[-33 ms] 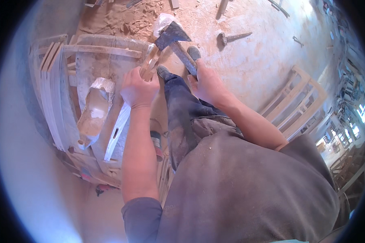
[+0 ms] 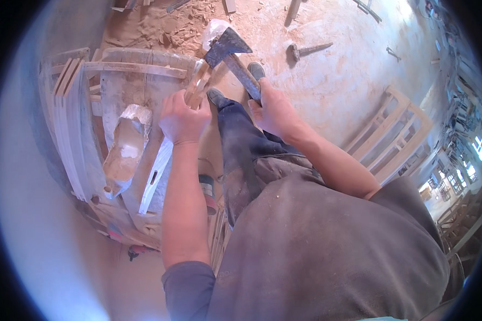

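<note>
My right hand [image 2: 275,106] is wrapped round the handle of a hatchet [image 2: 226,48]. The dark, worn hatchet head rests against or just over the far end of a wooden piece [image 2: 196,85]; whether they touch I cannot tell. That pale piece is gripped in my left hand [image 2: 186,116], whose fingers close round its near part and hide some of it. Under my left hand stands the workbench [image 2: 163,58], and a slotted light board [image 2: 156,174] lies on it. Just past the hatchet head is a whitish lump [image 2: 214,29].
On the bench sit a trough-like cut-open container [image 2: 127,150] and several leaning wooden strips [image 2: 69,128]. A hammer [image 2: 305,51] lies on the floor beyond my right hand. Wooden frames [image 2: 393,134] stand at right. Wood shavings [image 2: 158,27] cover the far floor; a can [image 2: 206,187] is beside my leg.
</note>
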Demonstrator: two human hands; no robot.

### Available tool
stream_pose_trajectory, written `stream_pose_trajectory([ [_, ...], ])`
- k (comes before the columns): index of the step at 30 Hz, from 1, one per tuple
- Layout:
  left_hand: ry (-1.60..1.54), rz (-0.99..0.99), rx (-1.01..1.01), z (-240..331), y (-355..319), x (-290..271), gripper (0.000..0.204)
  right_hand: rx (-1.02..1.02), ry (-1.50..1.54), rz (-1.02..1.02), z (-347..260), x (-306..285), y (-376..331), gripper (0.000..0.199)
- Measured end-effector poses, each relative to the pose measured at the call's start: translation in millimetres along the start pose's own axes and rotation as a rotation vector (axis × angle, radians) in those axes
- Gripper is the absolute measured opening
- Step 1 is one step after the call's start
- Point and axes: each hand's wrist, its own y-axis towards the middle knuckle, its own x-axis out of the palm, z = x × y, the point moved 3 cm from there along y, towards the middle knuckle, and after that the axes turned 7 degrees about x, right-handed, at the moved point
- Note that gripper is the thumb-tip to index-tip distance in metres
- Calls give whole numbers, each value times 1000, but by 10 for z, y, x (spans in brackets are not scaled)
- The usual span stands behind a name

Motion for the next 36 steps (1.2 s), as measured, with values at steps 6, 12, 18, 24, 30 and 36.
stream_pose_trajectory([
  [6, -205, -16, 45, -61, -44, -77, 34, 7, 15, 39, -4, -9, -30, 23],
  [12, -6, -116, 11, -101, -13, -50, 30, 108, 167, 32, -97, -379, 61, 22],
  [18, 74, -26, -14, -22, -5, -18, 31, 91, 780, 483, -139, -779, 25, 12],
  [24, 66, -25, -21, -41, -82, -32, 27, 89, -33, 3, -132, -352, 70, 32],
  [30, 84, -28, -17, -20, -29, -12, 27, 253, 474, 168, -188, -332, -88, 28],
  [36, 81, -65, -61, -25, -18, -40, 26, 136, 173, 60, -172, -388, -40, 29],
])
